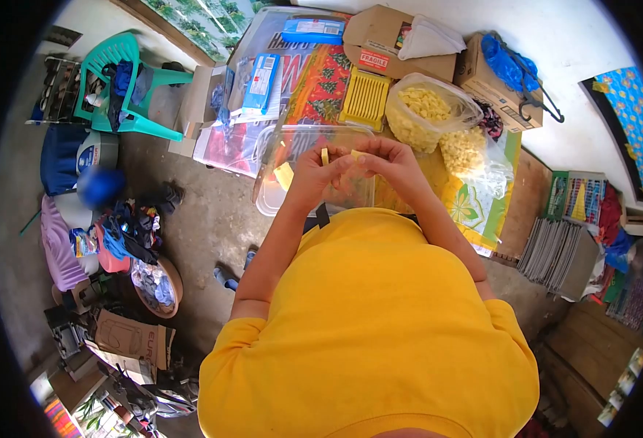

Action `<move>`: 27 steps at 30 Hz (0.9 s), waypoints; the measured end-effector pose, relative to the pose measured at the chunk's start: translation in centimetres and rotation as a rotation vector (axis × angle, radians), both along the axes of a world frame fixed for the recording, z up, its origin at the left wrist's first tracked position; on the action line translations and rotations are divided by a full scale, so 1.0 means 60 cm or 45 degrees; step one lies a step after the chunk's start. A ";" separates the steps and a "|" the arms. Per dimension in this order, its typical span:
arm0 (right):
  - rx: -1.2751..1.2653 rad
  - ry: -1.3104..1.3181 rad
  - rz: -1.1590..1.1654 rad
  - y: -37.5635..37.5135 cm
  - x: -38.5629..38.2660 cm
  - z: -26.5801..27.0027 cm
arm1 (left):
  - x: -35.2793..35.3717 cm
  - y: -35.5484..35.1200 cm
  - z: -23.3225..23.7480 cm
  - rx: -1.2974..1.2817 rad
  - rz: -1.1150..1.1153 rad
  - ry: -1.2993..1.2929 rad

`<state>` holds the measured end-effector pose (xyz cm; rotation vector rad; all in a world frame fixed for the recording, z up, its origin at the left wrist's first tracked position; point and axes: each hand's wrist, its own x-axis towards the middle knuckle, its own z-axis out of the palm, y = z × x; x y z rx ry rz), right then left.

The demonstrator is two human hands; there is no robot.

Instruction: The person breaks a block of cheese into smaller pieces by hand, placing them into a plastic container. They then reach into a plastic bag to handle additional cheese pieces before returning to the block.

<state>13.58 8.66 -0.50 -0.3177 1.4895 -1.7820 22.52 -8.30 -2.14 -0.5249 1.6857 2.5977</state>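
Observation:
Over a clear plastic tub (369,191), my two hands are close together. My left hand (312,174) is closed, pinching a small yellow piece (325,155) upright between thumb and fingers. Just to its right, my right hand (394,166) pinches another yellow piece (356,155), partly covered by the fingers. A larger yellow block (283,176) lies in the tub, left of my left wrist. A long, narrow, brownish strip (261,169) leans along the tub's left side.
Behind my right hand are a bag of yellow chunks (423,106), a second bag of smaller bits (463,152) and a slotted yellow tray (365,97). Blue packs (261,82) and a cardboard box (380,44) sit further back. A green chair (128,91) stands left of the table.

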 end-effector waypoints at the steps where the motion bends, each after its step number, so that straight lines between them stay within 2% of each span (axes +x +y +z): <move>1: 0.003 0.014 0.004 0.000 0.001 -0.002 | 0.000 0.000 0.001 -0.030 -0.009 0.007; 13: -0.035 0.027 0.003 0.001 0.002 -0.004 | 0.001 0.000 0.006 -0.003 -0.027 0.005; 19: -0.131 -0.133 -0.018 0.000 0.002 0.000 | 0.000 -0.001 0.007 0.325 0.019 -0.019; 27: -0.190 -0.208 -0.039 0.000 -0.001 0.007 | 0.000 -0.005 0.003 0.510 0.049 -0.019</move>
